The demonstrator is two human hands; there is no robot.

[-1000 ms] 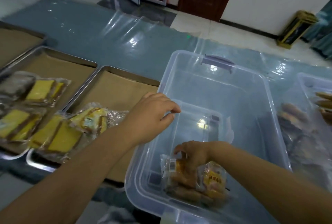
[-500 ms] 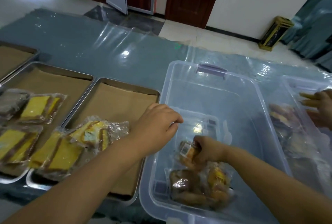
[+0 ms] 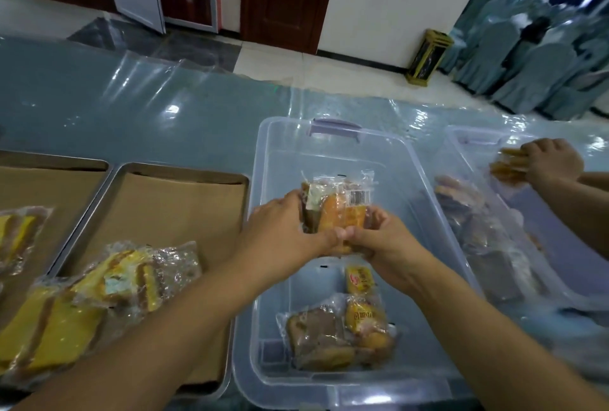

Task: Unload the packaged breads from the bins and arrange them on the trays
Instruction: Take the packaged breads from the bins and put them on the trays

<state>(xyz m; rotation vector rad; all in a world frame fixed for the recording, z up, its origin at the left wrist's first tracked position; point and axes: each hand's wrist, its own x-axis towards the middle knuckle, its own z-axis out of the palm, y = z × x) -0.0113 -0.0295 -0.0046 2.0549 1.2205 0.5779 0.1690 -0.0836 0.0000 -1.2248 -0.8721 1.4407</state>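
Both hands hold one clear packet of golden-brown bread (image 3: 339, 204) above the middle of a clear plastic bin (image 3: 333, 133). My left hand (image 3: 280, 232) grips its left side and my right hand (image 3: 382, 242) its lower right. More packaged breads (image 3: 336, 335) lie at the bin's near end, with a small yellow packet (image 3: 360, 280) just beyond them. To the left, a metal tray (image 3: 158, 170) lined with brown paper carries yellow cake packets (image 3: 108, 292) at its near corner.
A second lined tray (image 3: 49, 160) with yellow packets (image 3: 16, 236) lies further left. On the right, another person's hand (image 3: 550, 163) holds bread over a second clear bin (image 3: 474, 137) that contains dark packets (image 3: 478, 222). Shiny plastic sheet covers the blue table (image 3: 148, 107).
My right hand has lifted a bread packet up out of the bin's near end. My left hand has moved from the bin's rim onto the packet. The view has shifted right.
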